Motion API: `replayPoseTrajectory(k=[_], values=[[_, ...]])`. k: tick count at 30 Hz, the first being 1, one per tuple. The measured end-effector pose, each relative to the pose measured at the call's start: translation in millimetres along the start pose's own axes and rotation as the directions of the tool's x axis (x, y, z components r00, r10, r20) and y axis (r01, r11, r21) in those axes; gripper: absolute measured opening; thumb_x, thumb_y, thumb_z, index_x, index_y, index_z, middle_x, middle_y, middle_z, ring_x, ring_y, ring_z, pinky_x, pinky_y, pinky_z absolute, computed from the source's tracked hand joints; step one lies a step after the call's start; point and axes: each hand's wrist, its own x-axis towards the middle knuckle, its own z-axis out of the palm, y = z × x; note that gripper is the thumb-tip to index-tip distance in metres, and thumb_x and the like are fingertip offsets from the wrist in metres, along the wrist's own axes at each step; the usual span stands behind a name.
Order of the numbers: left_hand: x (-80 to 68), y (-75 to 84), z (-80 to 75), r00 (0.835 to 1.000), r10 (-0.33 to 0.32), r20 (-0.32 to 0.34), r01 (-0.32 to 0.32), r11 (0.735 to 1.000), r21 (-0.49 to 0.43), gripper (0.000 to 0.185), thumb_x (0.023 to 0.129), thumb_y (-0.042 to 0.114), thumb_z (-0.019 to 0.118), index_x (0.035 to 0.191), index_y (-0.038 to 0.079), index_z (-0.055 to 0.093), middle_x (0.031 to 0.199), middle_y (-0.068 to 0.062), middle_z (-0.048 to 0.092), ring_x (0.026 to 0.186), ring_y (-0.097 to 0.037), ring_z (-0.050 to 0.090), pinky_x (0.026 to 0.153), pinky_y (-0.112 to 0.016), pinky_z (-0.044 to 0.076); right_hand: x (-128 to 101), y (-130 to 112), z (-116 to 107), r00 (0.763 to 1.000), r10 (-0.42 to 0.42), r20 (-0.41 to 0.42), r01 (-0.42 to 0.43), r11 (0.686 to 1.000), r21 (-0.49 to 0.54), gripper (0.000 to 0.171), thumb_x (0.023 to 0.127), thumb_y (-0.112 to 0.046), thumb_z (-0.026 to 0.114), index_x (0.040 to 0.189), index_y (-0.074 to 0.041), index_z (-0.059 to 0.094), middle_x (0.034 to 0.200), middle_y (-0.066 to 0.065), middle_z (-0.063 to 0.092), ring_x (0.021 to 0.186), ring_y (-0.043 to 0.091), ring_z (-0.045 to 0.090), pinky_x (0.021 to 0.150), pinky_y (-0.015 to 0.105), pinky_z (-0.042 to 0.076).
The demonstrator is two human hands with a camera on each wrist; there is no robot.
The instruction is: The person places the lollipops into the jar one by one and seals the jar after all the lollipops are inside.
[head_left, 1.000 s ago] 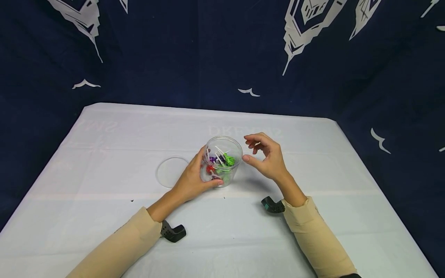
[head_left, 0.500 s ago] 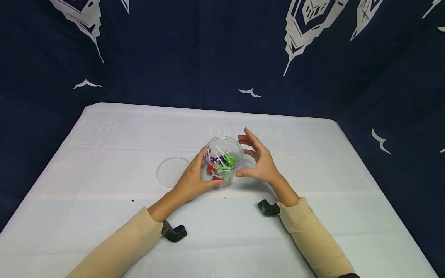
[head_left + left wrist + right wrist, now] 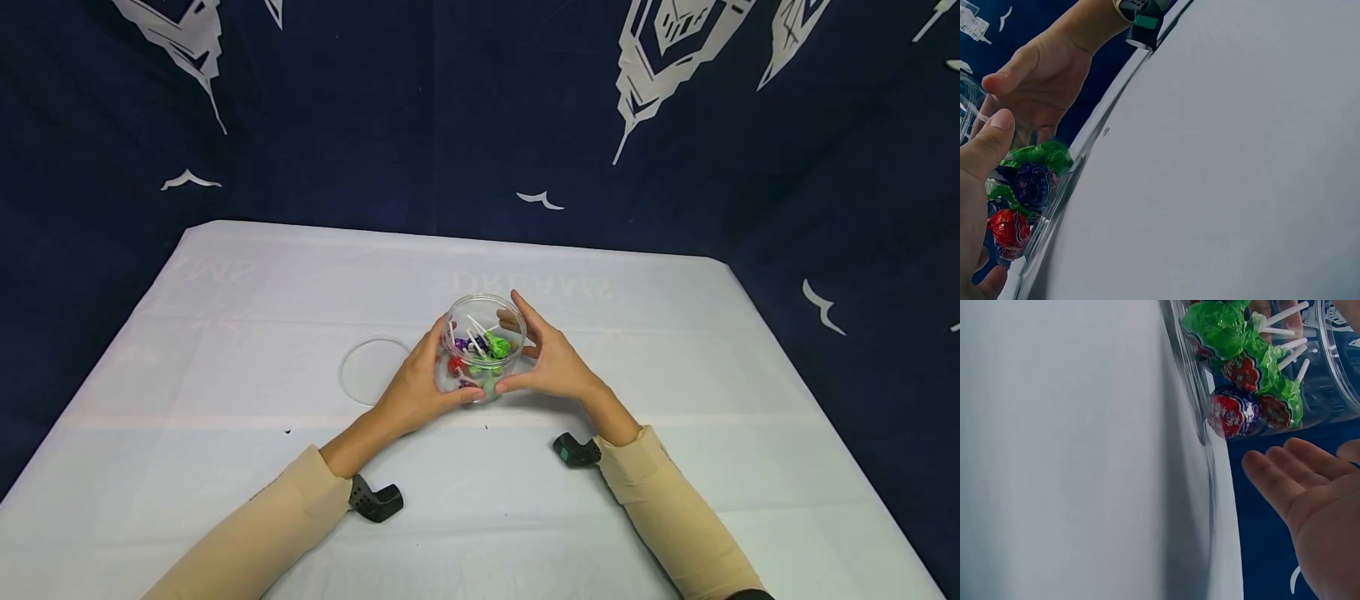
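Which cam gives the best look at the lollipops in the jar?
Right wrist: the lollipops fill the frame, with green and red-purple wrappers and white sticks sharp through the clear jar. The left wrist view shows a few, partly behind the left hand. The head view shows them small.

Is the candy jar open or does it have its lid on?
Open. The jar has no lid on top; a clear round lid lies flat on the table beside it.

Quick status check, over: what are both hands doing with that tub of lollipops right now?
Left hand grips the clear tub. Right hand cups the tub's other side, fingers fairly straight. Lollipops inside; lid off, lying to the left. Nothing in the way.
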Motion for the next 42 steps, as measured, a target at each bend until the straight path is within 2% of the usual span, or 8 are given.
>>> replayPoseTrajectory(k=[8, 25, 29, 33, 35, 37, 39, 42], values=[[-0.9, 1.2, -1.3, 1.0, 0.007, 0.001, -0.007, 1.0, 0.009, 0.113, 0.075, 0.039, 0.087, 0.158, 0.016, 0.015, 0.154, -0.015, 0.036, 0.138, -0.03, 0.038, 0.112, -0.049, 0.034, 3, 1, 6, 0.999, 0.029, 0.034, -0.028, 0.999, -0.017, 0.111, 0.068, -0.009, 0.092, 0.156, -0.005, 0.025, 0.146, 0.02, 0.047, 0.133, 0.03, 0.046, 0.102, 0.038, 0.047], [2.1, 10.0, -4.3, 1.0, -0.006, -0.015, 0.006, 1.0, 0.011, 0.13, 0.071, 0.038, 0.09, 0.158, 0.007, -0.001, 0.149, -0.019, 0.04, 0.138, -0.031, 0.039, 0.113, -0.05, 0.032, 5, -1, 4, 0.999, 0.031, 0.016, -0.031, 0.999, -0.023, 0.106, 0.066, 0.0, 0.091, 0.153, -0.002, 0.029, 0.144, 0.02, 0.049, 0.131, 0.031, 0.049, 0.101, 0.041, 0.048], [2.6, 10.1, -13.5, 0.996, 0.078, -0.04, -0.075, 0.996, 0.053, 0.125, 0.071, 0.035, 0.086, 0.158, 0.005, 0.001, 0.153, -0.022, 0.032, 0.141, -0.032, 0.032, 0.114, -0.051, 0.03, 5, 1, 5, 0.999, 0.024, 0.023, -0.023, 1.0, -0.02, 0.105, 0.067, -0.003, 0.091, 0.153, -0.003, 0.03, 0.143, 0.021, 0.049, 0.13, 0.031, 0.049, 0.101, 0.041, 0.048], [6.8, 8.2, -29.3, 0.967, 0.229, -0.115, -0.208, 0.964, 0.167, 0.111, 0.068, 0.025, 0.07, 0.156, -0.001, 0.008, 0.154, -0.025, 0.027, 0.142, -0.035, 0.028, 0.116, -0.049, 0.025, 5, 2, 5, 0.999, 0.027, 0.02, -0.027, 1.0, -0.009, 0.105, 0.066, -0.005, 0.092, 0.153, -0.005, 0.032, 0.142, 0.023, 0.049, 0.13, 0.031, 0.049, 0.101, 0.04, 0.048], [9.2, 8.2, -39.0, 0.958, 0.25, -0.143, -0.209, 0.945, 0.252, 0.106, 0.066, 0.025, 0.065, 0.155, -0.002, 0.015, 0.153, -0.025, 0.029, 0.14, -0.037, 0.029, 0.115, -0.05, 0.026, 6, 2, 5, 0.999, 0.031, 0.019, -0.031, 0.999, -0.005, 0.105, 0.066, -0.005, 0.092, 0.153, -0.007, 0.033, 0.142, 0.023, 0.049, 0.13, 0.031, 0.049, 0.101, 0.04, 0.048], [10.3, 9.4, -49.0, 0.97, 0.198, -0.142, -0.139, 0.929, 0.344, 0.099, 0.069, 0.028, 0.065, 0.154, -0.001, 0.023, 0.152, -0.025, 0.031, 0.138, -0.039, 0.03, 0.112, -0.053, 0.028, 6, 2, 5, 0.999, 0.038, 0.016, -0.038, 0.999, -0.002, 0.105, 0.066, -0.004, 0.092, 0.153, -0.008, 0.034, 0.142, 0.023, 0.049, 0.13, 0.03, 0.05, 0.102, 0.039, 0.047], [9.4, 10.2, -58.6, 0.991, 0.082, -0.106, -0.028, 0.901, 0.433, 0.093, 0.074, 0.035, 0.066, 0.152, 0.001, 0.03, 0.15, -0.024, 0.033, 0.137, -0.04, 0.03, 0.108, -0.055, 0.031, 6, 1, 5, 0.999, 0.039, 0.013, -0.039, 0.999, -0.005, 0.105, 0.065, -0.004, 0.092, 0.153, -0.007, 0.034, 0.142, 0.024, 0.05, 0.13, 0.03, 0.05, 0.102, 0.039, 0.047], [3.0, 7.7, -69.9, 0.992, -0.128, -0.007, 0.11, 0.82, 0.562, 0.092, 0.076, 0.05, 0.07, 0.148, 0.001, 0.04, 0.147, -0.025, 0.036, 0.133, -0.042, 0.032, 0.102, -0.059, 0.035, 6, 2, 5, 0.999, 0.042, 0.014, -0.042, 0.999, -0.01, 0.105, 0.065, -0.003, 0.092, 0.152, -0.004, 0.033, 0.141, 0.024, 0.05, 0.129, 0.03, 0.05, 0.102, 0.04, 0.047]])
